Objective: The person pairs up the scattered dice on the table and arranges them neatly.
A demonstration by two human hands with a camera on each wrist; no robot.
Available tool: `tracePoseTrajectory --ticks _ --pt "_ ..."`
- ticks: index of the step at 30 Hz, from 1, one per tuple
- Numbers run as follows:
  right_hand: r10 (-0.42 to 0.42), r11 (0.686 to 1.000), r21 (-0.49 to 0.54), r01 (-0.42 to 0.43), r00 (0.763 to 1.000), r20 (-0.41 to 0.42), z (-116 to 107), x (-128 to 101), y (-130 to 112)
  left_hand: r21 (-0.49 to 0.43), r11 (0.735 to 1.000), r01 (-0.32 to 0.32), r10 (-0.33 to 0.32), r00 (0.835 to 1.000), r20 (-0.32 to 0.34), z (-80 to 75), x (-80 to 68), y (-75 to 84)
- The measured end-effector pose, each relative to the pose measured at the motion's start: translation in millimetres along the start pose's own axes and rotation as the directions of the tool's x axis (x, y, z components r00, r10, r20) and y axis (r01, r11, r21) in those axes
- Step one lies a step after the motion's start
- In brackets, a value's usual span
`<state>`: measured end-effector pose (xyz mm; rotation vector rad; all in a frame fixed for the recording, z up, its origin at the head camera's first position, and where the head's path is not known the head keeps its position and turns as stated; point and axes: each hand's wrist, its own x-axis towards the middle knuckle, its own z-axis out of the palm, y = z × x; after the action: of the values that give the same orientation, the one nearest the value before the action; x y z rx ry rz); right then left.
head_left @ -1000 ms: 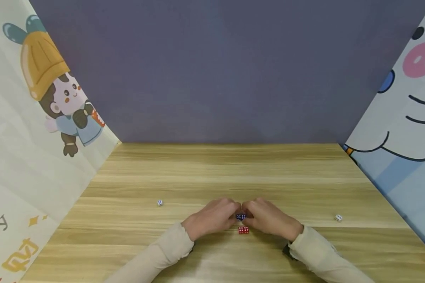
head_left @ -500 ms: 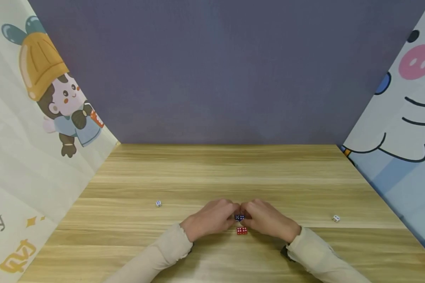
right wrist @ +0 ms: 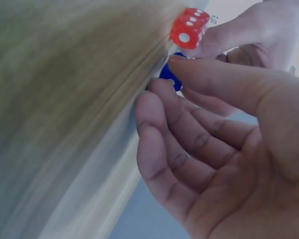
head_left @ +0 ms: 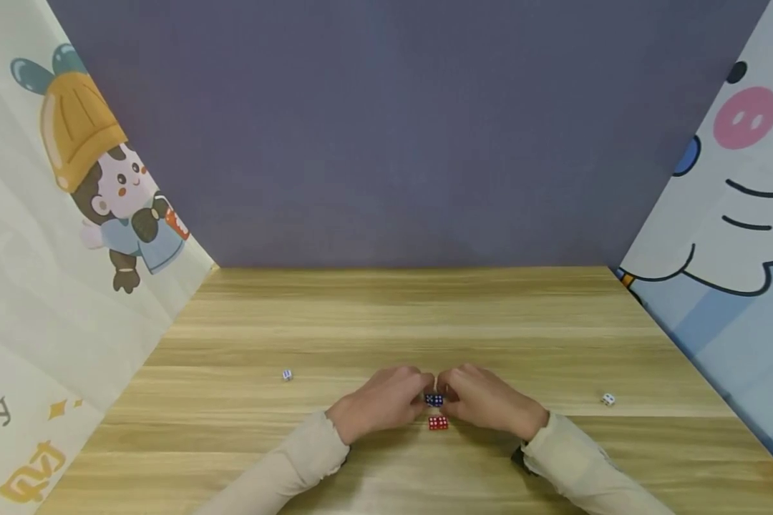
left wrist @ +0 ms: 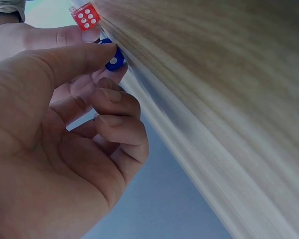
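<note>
Two blue dice (head_left: 434,400) with white pips sit side by side on the wooden table, between the fingertips of both hands. My left hand (head_left: 383,398) pinches them from the left, its thumb on the blue die (left wrist: 115,60) in the left wrist view. From the other side my right hand (head_left: 491,402) pinches the pair; the right wrist view has its thumb and fingertips at the blue die (right wrist: 170,78). Just nearer to me lies a pair of red dice (head_left: 438,423), side by side, untouched. Fingers partly cover the blue dice.
One white die (head_left: 287,375) lies off to the left on the table (head_left: 412,315), another white die (head_left: 608,399) to the right. A dark grey panel (head_left: 386,143) stands at the back, with cartoon-printed sheets along both sides.
The head view has shifted slightly. Both hands stay at the blue dice with only small finger movements, and the red and white dice keep their places.
</note>
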<state>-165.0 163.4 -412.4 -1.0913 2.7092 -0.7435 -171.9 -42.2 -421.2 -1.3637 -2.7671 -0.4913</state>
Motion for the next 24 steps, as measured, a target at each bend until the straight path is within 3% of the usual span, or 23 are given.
tracePoseTrajectory --ticks 24 --pt "-0.01 1.0 -0.011 0.01 1.0 0.001 0.5 -0.4 0.6 -0.044 0.999 0.005 -0.005 1.0 0.014 -7.7 -0.1 -2.1"
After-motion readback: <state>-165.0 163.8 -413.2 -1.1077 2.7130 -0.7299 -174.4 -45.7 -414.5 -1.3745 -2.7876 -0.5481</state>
